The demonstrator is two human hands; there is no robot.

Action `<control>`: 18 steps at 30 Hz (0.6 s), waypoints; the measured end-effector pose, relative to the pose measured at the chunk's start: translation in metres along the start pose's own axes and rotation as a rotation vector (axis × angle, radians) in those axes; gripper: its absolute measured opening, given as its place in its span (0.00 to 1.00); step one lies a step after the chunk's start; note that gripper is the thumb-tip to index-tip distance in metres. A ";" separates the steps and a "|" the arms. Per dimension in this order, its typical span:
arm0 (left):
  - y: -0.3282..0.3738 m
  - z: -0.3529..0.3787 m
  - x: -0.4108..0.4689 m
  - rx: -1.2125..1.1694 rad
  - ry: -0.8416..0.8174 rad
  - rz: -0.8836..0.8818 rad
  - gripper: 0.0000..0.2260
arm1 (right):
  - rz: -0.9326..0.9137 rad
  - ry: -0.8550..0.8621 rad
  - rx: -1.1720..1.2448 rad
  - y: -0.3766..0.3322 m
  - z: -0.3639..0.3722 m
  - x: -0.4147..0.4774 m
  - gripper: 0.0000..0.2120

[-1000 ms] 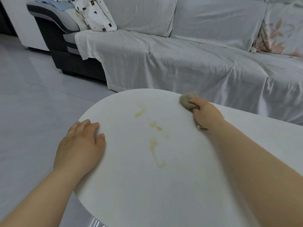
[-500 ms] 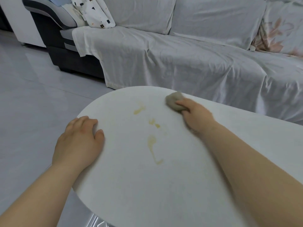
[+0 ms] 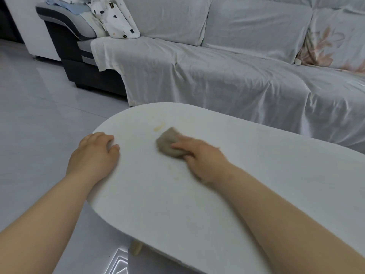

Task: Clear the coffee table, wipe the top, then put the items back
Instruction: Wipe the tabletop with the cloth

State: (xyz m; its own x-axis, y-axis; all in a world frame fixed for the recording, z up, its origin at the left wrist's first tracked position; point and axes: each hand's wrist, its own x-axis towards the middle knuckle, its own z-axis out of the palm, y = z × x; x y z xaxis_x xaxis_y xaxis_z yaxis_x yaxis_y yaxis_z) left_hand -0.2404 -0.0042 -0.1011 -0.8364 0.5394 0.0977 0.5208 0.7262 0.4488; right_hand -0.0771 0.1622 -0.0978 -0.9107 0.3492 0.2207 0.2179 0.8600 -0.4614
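Observation:
A white oval coffee table (image 3: 256, 175) fills the lower right of the head view. My right hand (image 3: 199, 159) holds a grey-brown cloth (image 3: 167, 142) pressed flat on the tabletop, fingers on top of it. A yellowish stain (image 3: 159, 127) lies just beyond the cloth, and faint yellow smears (image 3: 173, 173) remain nearer to me. My left hand (image 3: 94, 155) rests on the table's left rim, fingers bent over the edge.
A sofa under a pale sheet (image 3: 217, 76) runs along the far side of the table. A patterned cushion (image 3: 118, 22) leans at its left end, a floral one (image 3: 335, 42) at the right. Glossy grey floor (image 3: 39, 115) lies to the left.
My right hand has swept the cloth left and toward me, over the middle of the stains, which are now mostly gone. My left hand has stayed on the rim.

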 end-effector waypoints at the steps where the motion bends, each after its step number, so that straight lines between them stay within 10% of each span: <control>1: 0.000 0.000 -0.001 -0.024 0.015 -0.003 0.19 | 0.100 0.048 -0.015 0.014 -0.010 0.000 0.21; 5: 0.000 -0.002 -0.003 -0.081 0.064 -0.036 0.21 | 0.401 0.175 -0.129 0.045 -0.032 -0.005 0.21; 13: 0.001 -0.003 0.000 -0.084 0.051 -0.025 0.21 | -0.234 -0.065 -0.009 -0.051 0.012 -0.058 0.19; 18: -0.003 -0.001 0.001 -0.135 0.061 -0.029 0.20 | -0.140 -0.092 0.014 -0.023 -0.014 -0.066 0.19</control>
State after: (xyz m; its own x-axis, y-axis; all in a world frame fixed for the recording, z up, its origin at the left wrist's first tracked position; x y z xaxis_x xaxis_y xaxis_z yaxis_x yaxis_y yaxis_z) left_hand -0.2435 -0.0066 -0.1012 -0.8618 0.4890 0.1351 0.4719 0.6748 0.5675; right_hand -0.0174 0.1244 -0.0900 -0.9602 0.1902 0.2045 0.0824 0.8925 -0.4434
